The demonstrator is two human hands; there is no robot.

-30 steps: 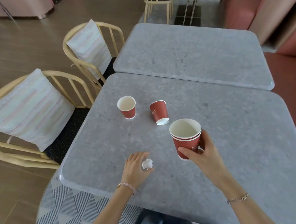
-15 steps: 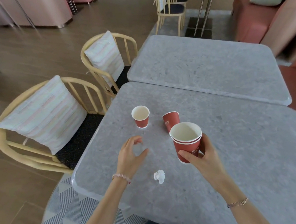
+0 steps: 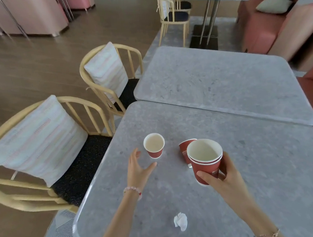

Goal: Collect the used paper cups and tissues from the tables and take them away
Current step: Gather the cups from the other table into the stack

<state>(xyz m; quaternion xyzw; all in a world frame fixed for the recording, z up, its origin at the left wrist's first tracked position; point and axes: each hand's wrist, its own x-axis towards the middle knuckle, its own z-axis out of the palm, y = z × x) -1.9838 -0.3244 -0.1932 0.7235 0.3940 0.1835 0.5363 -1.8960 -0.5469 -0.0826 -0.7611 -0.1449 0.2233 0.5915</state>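
my left hand (image 3: pixel 139 172) hovers, fingers (image 3: pixel 135 154) spread apart, with the upright red paper cup (image 3: pixel 154 146) just ahead and slightly right of them on the speckled grey bench (image 3: pixel 246 167). my right hand (image 3: pixel 223 180) is wrapped round the nested cups (image 3: pixel 205 159). the crumpled tissue (image 3: pixel 180 221) lies nearer me.
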